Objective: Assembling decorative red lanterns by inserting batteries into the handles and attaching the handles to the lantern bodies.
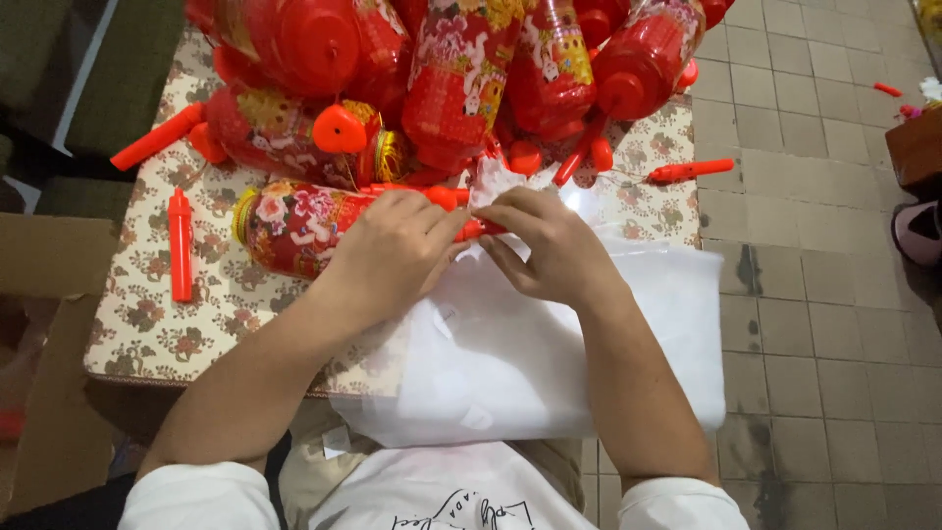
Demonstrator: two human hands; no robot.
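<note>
A red lantern [294, 224] with floral print and a gold rim lies on its side on the table. My left hand [392, 250] rests over its right end and pinches the lantern's red plastic handle [446, 196]. My right hand [545, 240] meets it from the right, fingertips on the same red handle and on a crumpled bit of clear plastic wrap [496, 180]. Under both hands, a stack of white plastic bags [549, 353] lies across my lap and the table edge.
A heap of red lanterns [461, 69] fills the far side of the floral-clothed table [147, 324]. Loose red handles lie about: one at left [181, 245], one far left [157, 137], one at right [690, 171]. A cardboard box [49, 344] stands left. Tiled floor [824, 294] lies right.
</note>
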